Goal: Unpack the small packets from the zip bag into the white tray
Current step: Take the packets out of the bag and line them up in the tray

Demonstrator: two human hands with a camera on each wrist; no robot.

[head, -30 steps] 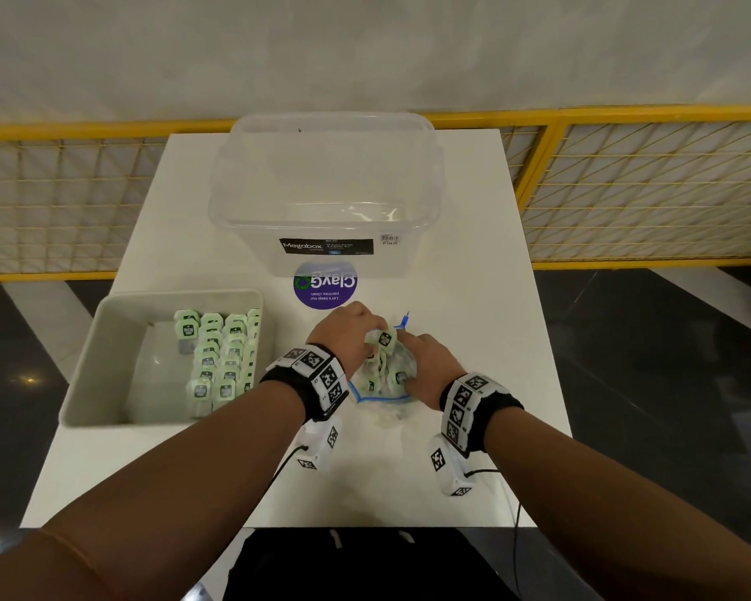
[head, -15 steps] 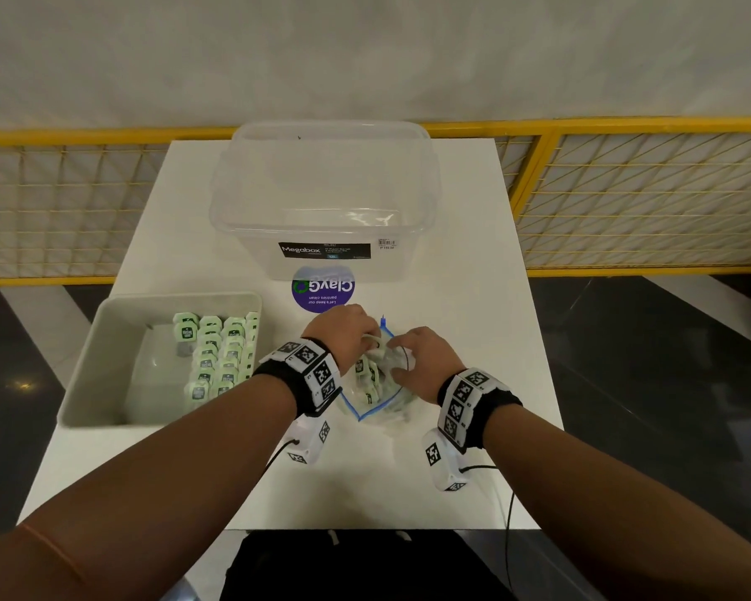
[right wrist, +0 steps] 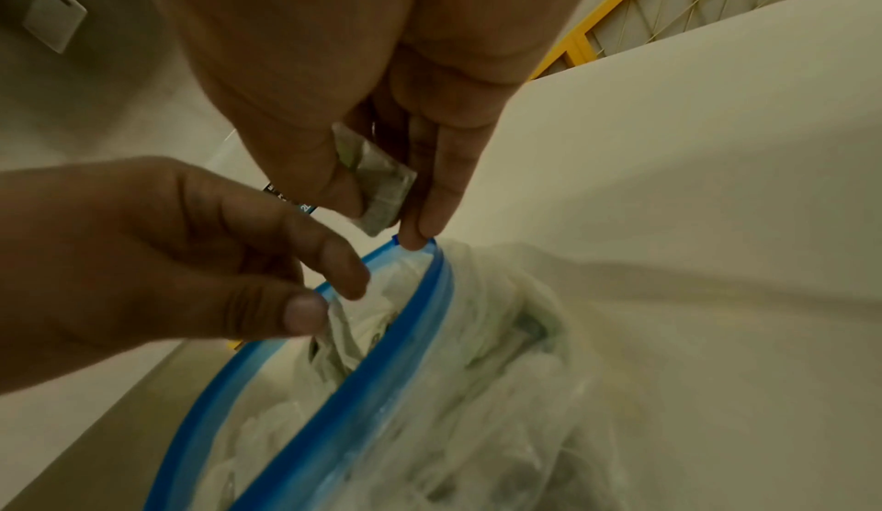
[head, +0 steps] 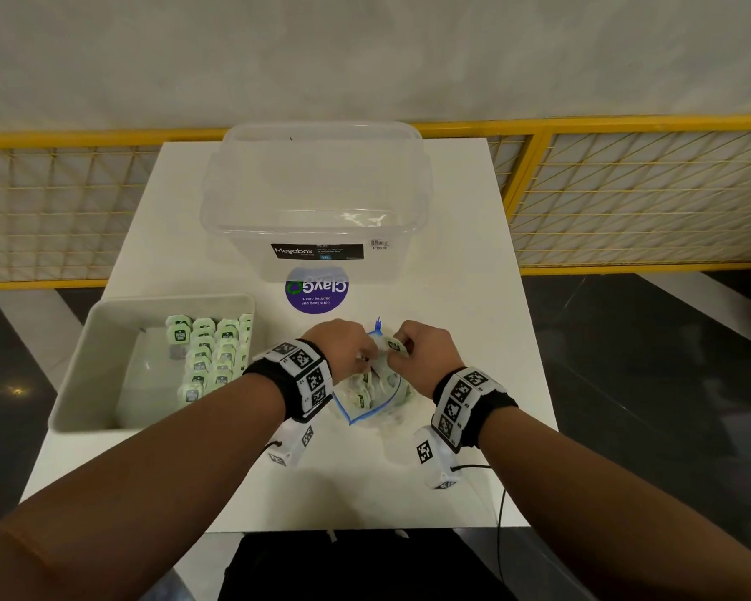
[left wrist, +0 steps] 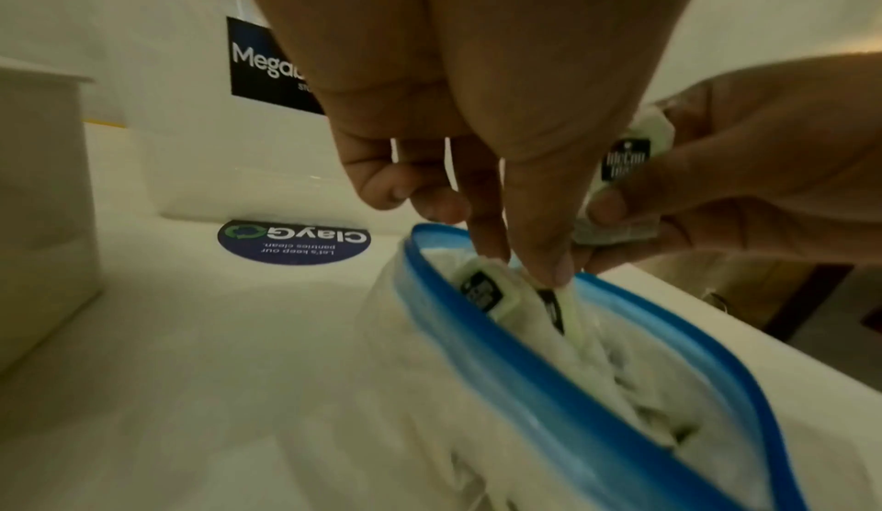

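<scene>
A clear zip bag (head: pixel 371 399) with a blue rim (left wrist: pixel 482 330) lies open on the white table and holds several pale green small packets (left wrist: pixel 482 291). My left hand (head: pixel 362 359) reaches into its mouth, thumb and fingers (left wrist: pixel 541 255) pinching the top of one packet inside. Just above the rim, my right hand (head: pixel 397 347) pinches another packet (right wrist: pixel 381 183), one fingertip (right wrist: pixel 415 240) touching the rim's end. The white tray (head: pixel 100 340) stands to the left with several packets (head: pixel 211 357) in rows along its right side.
A clear lidded Megabox tub (head: pixel 317 197) stands at the back of the table, with a round purple sticker (head: pixel 317 292) in front of it. Yellow mesh railing (head: pixel 625 197) runs behind. The table's front edge lies under my forearms.
Both hands stayed at the bag's mouth. The right hand has come up out of the bag holding a packet, and the left hand's fingers have dipped inside.
</scene>
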